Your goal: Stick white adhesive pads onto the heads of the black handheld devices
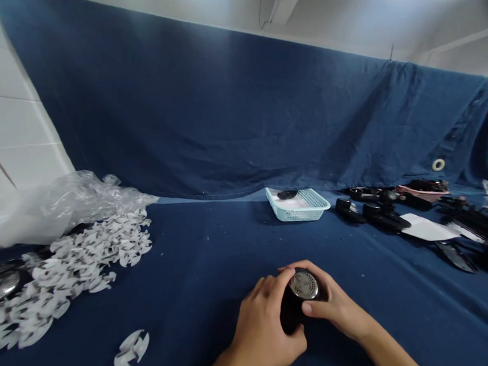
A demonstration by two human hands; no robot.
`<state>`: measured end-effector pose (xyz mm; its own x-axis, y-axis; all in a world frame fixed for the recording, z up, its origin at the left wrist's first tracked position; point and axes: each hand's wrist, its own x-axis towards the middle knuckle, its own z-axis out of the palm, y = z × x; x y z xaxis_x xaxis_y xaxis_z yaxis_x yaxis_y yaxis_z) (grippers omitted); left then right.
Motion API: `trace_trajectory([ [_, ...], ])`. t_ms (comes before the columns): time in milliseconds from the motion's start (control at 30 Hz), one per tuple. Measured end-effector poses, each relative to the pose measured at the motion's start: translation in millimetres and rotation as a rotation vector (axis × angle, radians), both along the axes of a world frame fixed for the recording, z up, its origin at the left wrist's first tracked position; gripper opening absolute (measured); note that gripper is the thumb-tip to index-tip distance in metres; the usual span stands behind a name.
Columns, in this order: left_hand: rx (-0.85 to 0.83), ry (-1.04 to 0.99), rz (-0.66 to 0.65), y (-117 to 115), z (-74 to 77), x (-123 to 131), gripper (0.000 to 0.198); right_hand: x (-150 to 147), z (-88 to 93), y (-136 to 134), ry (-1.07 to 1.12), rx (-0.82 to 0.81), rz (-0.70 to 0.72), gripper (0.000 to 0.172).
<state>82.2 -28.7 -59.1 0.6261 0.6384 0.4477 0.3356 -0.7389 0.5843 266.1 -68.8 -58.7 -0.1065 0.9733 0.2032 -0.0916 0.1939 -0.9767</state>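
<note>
Fingers [268, 286] of the left hand [258, 335] and right hand [336, 305] curl closely around a black cylindrical device [290, 313] — its perforated metal cap [303, 285] tilted up and showing — over the navy cloth-covered table [199, 264], with a teal plastic basket [298, 207] ahead and white die-cut pieces [78, 267] off to the left.

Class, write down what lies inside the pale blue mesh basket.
The pale blue mesh basket holds a white sheet lining its floor, with a dark object lying on it. The sheet covers the basket's floor, so anything beneath cannot be seen.
</note>
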Motion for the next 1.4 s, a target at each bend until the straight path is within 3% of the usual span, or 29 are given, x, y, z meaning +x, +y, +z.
trace_trajectory([
  [200, 0.011, 0.038, 0.028, 0, 1.3, 1, 0.082, -11, -1.8, 1, -0.029, 0.084, -0.116, 0.053],
  [467, -0.050, 0.009, -0.113, 0, 7.7, -5, 0.085, 4, 4.2, 0, -0.057, 0.010, 0.145, 0.065],
  [567, -0.099, 0.014, -0.128, 0, 12.8, -6, 0.089, 7, 5.4, 1, -0.105, 0.045, 0.135, 0.063],
  [733, -0.219, 0.068, 0.016, 0, 13.1, -2, 0.073, 6, 3.0, 3, -0.126, 0.113, 0.014, 0.048],
  [800, -0.244, 0.140, 0.071, 1, 11.0, -1, 0.079, 5, 2.1, 3, -0.163, 0.140, -0.004, 0.046],
  [867, -0.221, 0.234, 0.086, 3, 9.6, -1, 0.079, 5, 1.1, 4, -0.205, 0.170, -0.017, 0.047],
  [1033, -0.142, 0.334, 0.112, 4, 10.8, -3, 0.051, 3, -4.4, 8, -0.280, 0.206, -0.081, 0.045],
  [1233, -0.121, 0.363, 0.232, -2, 11.1, 0, 0.050, 0, -8.4, 9, -0.307, 0.216, -0.161, 0.047],
  [1400, -0.122, 0.353, 0.255, -3, 10.7, 3, 0.057, -3, -8.9, 7, -0.306, 0.218, -0.226, 0.045],
])
